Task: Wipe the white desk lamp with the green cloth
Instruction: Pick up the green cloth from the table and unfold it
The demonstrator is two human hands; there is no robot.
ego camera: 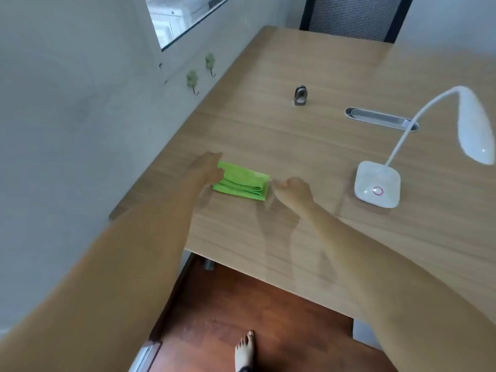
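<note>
Head view shows me a wooden desk (308,146) with a long grey cable slot (381,118) set into its top; I cannot tell if something lies inside it. The green cloth (243,181) is folded flat on the desk, near the left edge that runs along the white wall (80,116). My left hand (206,170) touches the left end of the cloth with the fingers bent over it, but the blur hides whether they really pinch it. My right hand (294,187) is just beside the right end of the cloth, loosely curled, holding nothing that I can see. The white desk lamp (377,183) stands to the right, well apart from the cloth, its base flat on the desk and its bent neck carrying the head (473,127) above the desk. Between cloth and lamp the desk is bare. A small dark metal object (299,95) stands further back. A black chair (354,17) is at the far end, and a bare foot (244,351) is on the brown floor below
</note>
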